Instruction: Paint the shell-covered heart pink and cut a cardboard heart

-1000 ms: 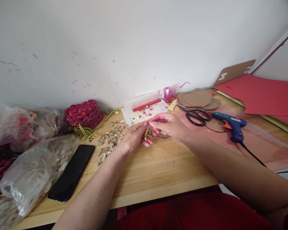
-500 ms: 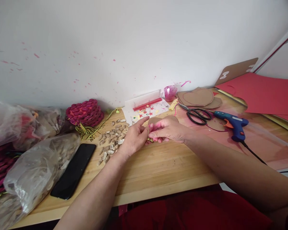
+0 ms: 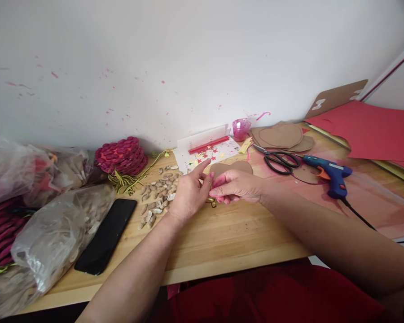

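Note:
My left hand and my right hand meet above the wooden table, thumbs and fingers pinched on a thin yellow-green cord. A short loop of it hangs just below my fingertips; the rest is hidden in the grip. My left index finger points away from the pinch. Just behind my hands lies a brown cardboard heart, partly covered by my right hand. Left of my left hand, several peanut shells are spread over the wood.
Scissors and a blue glue gun lie right. Behind are cardboard hearts, a pink-stained cup and paper stars. Left are a phone, plastic bags and a magenta stack with green cords.
My right hand has turned slightly, and a bit more of the yellow-green cord shows below the fingers. The whole view has shifted a little.

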Motion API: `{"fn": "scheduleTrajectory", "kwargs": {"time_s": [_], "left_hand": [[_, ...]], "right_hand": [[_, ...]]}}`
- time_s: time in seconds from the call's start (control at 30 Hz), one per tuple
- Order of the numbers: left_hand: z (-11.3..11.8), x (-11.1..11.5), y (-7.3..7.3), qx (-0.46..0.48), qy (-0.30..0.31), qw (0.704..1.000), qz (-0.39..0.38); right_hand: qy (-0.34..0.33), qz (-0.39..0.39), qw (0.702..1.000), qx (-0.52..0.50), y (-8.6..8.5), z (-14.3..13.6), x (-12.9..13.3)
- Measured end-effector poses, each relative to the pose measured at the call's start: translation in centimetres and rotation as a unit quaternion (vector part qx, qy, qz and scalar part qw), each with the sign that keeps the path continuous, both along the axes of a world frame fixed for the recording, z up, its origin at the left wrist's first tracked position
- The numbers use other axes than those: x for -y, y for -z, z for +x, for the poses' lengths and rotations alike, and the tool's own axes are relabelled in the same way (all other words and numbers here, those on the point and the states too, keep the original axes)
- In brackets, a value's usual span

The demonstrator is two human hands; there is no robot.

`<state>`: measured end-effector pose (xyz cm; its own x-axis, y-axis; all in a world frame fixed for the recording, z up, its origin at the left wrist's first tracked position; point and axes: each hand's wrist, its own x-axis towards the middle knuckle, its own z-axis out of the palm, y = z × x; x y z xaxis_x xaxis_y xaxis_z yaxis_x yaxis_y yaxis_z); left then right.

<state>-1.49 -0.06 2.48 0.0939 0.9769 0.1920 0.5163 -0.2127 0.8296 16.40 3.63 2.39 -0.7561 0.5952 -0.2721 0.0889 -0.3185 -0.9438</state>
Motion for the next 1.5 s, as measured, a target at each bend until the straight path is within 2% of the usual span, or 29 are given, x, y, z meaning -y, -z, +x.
{"fn": "scheduleTrajectory", "kwargs": {"time_s": [0.1,0.2,0.27,0.37,0.5,0.7,0.87,1.5], "left_hand": [[0.1,-0.2,-0.2,0.113,0.022,0.988,-0.099],[0.0,-0.5,-0.5,0.234,0.08,0.939,-0.238],[-0.1,-0.7,-0.5,0.284,0.112,0.904,-0.299],[-0.3,-0.9,-0.4,0.337,0.125,0.866,-0.347],[-0.6,-1.0,-0.2,0.361,0.155,0.841,-0.373],[-0.8,-1.0,-0.6,0.36,0.171,0.832,-0.386],[-0.8,-0.7,-0.9,0.352,0.159,0.842,-0.376],[-0.5,-0.6,-0.7,0.336,0.117,0.853,-0.382]], "right_hand": [[0.035,-0.001,0.999,-0.013,-0.3,-0.1,0.1],[0.08,-0.018,0.996,-0.042,-0.8,0.0,-0.2],[0.108,-0.026,0.992,-0.058,-1.1,0.1,-0.4],[0.13,-0.021,0.989,-0.07,-1.3,0.3,-0.8],[0.154,-0.023,0.984,-0.081,-1.1,0.4,-1.0],[0.211,-0.032,0.97,-0.116,-1.0,0.7,-1.4],[0.237,-0.037,0.962,-0.13,-1.4,0.8,-1.5],[0.229,-0.013,0.965,-0.126,-1.1,0.6,-1.4]]}}
